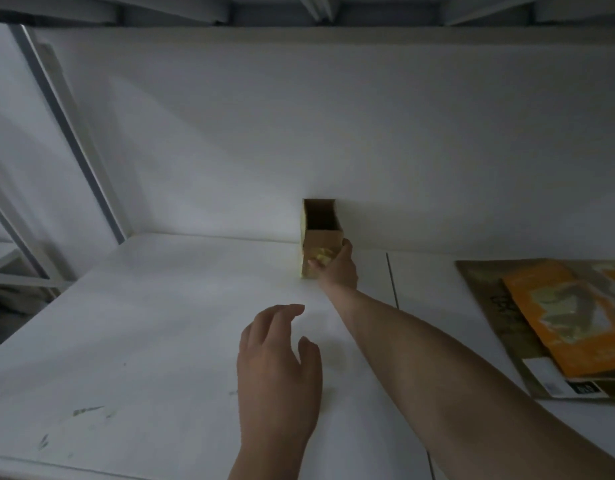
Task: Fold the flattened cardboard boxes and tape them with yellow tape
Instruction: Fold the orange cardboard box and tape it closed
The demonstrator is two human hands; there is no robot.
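my right hand (335, 268) is stretched out at arm's length and grips the small cardboard box (320, 237), thumb on its right side, fingers curled across the near face over a patch of yellow tape (320, 255). the box stands upright, open at the top, its far side against the white wall (333, 133) just behind my grip. my left hand (276, 368) hovers nearer to me and left of the grip, fingers loose and spread, holding nothing, above the white table (160, 323). right of the grip, past a dark seam (392, 282) in the tabletop, lies a stack of flattened cardboard (500, 306) with an orange sheet (558, 323) on top. a white label (548, 375) sits at the stack's near corner; dark writing shows on the cardboard, too blurred to read. far left of the grip a grey metal post (67, 133) slants upward.
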